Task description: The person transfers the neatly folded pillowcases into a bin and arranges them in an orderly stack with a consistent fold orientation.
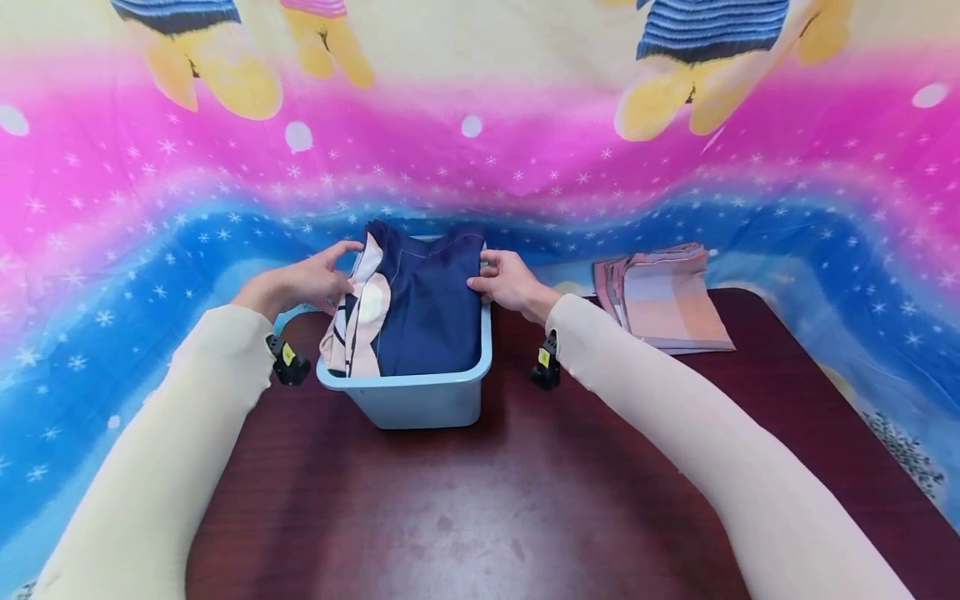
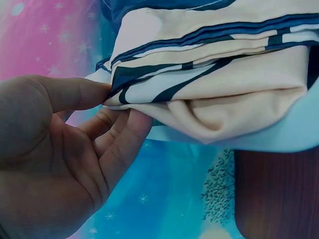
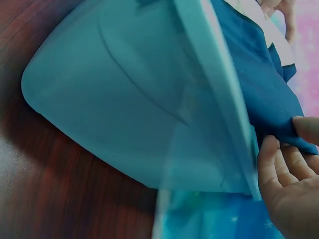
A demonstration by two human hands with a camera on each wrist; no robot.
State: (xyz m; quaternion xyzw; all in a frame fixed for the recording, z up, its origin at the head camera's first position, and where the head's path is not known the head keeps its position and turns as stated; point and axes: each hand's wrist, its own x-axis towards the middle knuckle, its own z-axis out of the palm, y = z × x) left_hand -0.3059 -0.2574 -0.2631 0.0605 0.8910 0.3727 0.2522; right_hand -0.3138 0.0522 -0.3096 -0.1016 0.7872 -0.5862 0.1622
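A folded navy cloth (image 1: 431, 312) with cream and white printed parts sits in a light blue plastic basin (image 1: 420, 404), bulging above its rim. My left hand (image 1: 311, 279) is at the cloth's left edge. In the left wrist view its thumb and fingers pinch a corner of the stacked cream and navy layers (image 2: 209, 64). On the opposite side my right hand (image 1: 513, 283) pinches the navy edge between thumb and fingers, beside the basin's rim (image 3: 219, 64). The cloth hides the basin's inside.
A folded pink and peach cloth (image 1: 667, 300) lies on the dark red-brown table (image 1: 465, 500), right of the basin. Behind the table hangs a printed pink and blue sheet (image 1: 480, 167), which also borders both sides.
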